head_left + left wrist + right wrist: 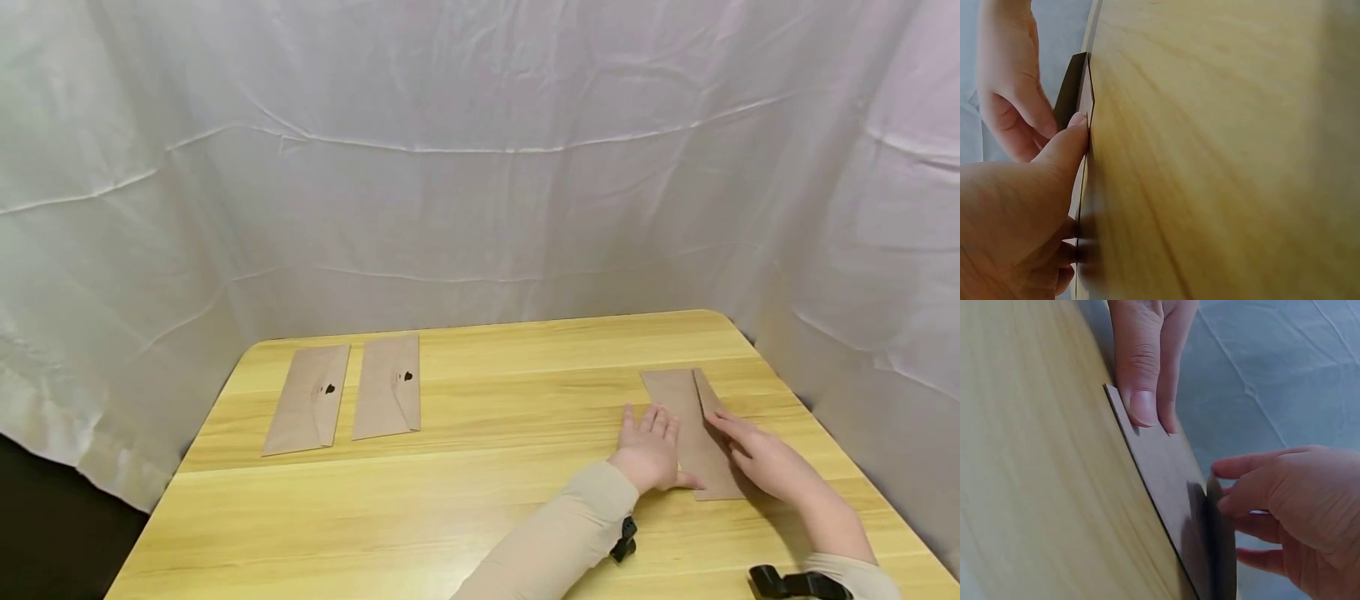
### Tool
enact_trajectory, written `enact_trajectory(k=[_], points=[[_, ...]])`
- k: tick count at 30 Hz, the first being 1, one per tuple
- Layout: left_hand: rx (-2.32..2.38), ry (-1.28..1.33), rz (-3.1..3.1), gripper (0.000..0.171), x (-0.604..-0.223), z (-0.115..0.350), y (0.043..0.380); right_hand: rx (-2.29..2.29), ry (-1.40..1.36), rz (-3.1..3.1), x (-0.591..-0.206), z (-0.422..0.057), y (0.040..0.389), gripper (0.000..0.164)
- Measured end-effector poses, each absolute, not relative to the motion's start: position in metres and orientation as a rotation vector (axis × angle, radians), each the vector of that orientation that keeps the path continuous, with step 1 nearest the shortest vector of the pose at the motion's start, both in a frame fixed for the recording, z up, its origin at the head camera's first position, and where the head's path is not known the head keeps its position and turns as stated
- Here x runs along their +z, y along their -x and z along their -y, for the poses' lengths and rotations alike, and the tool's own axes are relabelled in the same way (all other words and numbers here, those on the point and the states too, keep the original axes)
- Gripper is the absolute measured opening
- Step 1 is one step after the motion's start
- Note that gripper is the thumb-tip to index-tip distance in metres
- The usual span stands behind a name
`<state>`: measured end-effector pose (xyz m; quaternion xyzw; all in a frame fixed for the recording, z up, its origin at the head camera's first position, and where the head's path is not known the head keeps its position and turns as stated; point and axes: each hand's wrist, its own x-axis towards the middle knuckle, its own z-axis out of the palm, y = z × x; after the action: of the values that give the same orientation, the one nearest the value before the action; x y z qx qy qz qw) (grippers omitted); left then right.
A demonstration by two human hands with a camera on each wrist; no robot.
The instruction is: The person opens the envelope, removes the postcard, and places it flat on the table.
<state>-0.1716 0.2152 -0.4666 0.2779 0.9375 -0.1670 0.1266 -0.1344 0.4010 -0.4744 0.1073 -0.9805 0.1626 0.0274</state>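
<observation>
A brown paper envelope (678, 408) lies on the right part of the table, its flap (1221, 550) raised along the right side. My left hand (647, 450) presses on its left edge with fingers straight and spread, thumb (1143, 407) near the lower end. At the flap's edge, my right hand (765, 457) pinches the paper between thumb and fingers, as the right wrist view shows. Seen from the left wrist, the envelope is nearly edge-on and partly covered by the left hand (1019, 219).
Two more brown envelopes, a left one (307, 400) and a right one (387, 387), lie side by side at the far left with flaps down and small dark prints. White curtains (480, 208) hang behind the wooden table (337, 525) and along its sides.
</observation>
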Motion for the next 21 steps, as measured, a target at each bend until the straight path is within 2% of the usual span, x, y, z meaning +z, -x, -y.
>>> enact_trajectory(k=[13,15,21], points=[[-0.498,-0.820,-2.734,0.095,-0.465,-0.217,0.171,0.173,-0.390,2.662,-0.478,-0.425,0.127,0.075],[-0.501,-0.823,-2.734,0.094,-0.465,-0.218,0.171,0.136,-0.377,2.649,-0.480,-0.431,0.125,0.073],[-0.513,-0.813,-2.734,0.093,-0.466,-0.218,0.171,0.007,-0.202,2.840,-0.488,-0.445,0.117,0.053]])
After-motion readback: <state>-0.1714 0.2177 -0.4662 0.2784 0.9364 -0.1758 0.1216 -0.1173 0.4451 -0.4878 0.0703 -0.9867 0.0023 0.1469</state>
